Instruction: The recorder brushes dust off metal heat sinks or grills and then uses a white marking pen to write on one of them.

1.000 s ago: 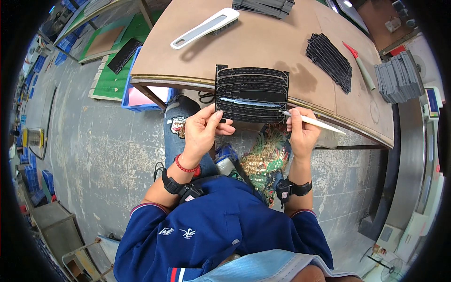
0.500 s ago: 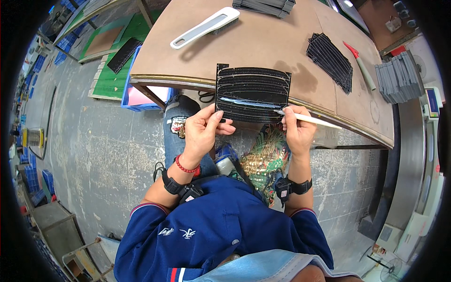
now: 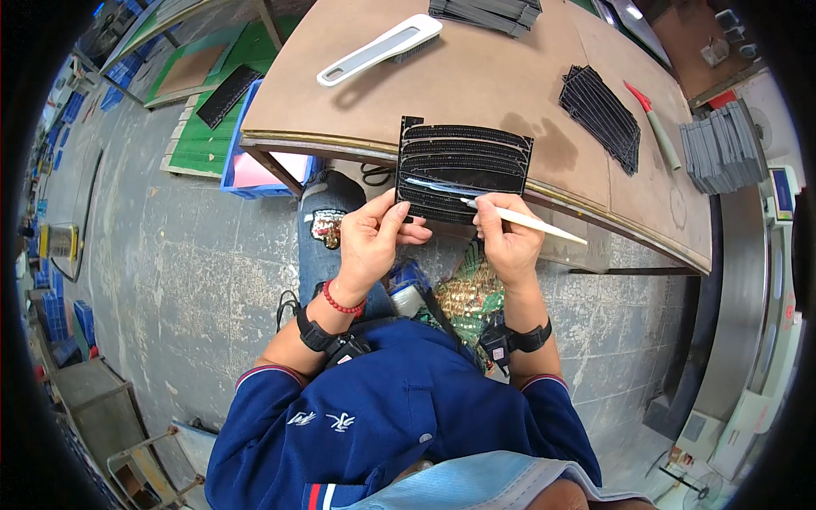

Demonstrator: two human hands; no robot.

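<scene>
My left hand [image 3: 371,240] pinches the lower left corner of a thin black panel [image 3: 463,146] with several curved strips and slots, like a circuit board panel. The panel is held up in front of the table's near edge. Between the thumb and fingers of my right hand [image 3: 512,245] is a slim cream-coloured, pen-like tool [image 3: 548,228]. Its tip meets or nearly meets the lower part of the panel, and its tapered tail points to the right. A pale, bluish reflection shows along one slot of the panel.
On the brown table [image 3: 357,110] lie a white-and-grey brush [image 3: 381,51], a fanned stack of black panels [image 3: 599,115] and a red-and-cream tool [image 3: 654,125]. Grey stacked pieces [image 3: 722,151] stand at the right, with another dark stack [image 3: 493,12] farther back. A blue bin [image 3: 246,180] sits left of the table.
My right hand has moved left along the panel with the pen-like tool, its tip now nearer the panel's middle. My left hand keeps its hold; the whole view has shifted slightly.
</scene>
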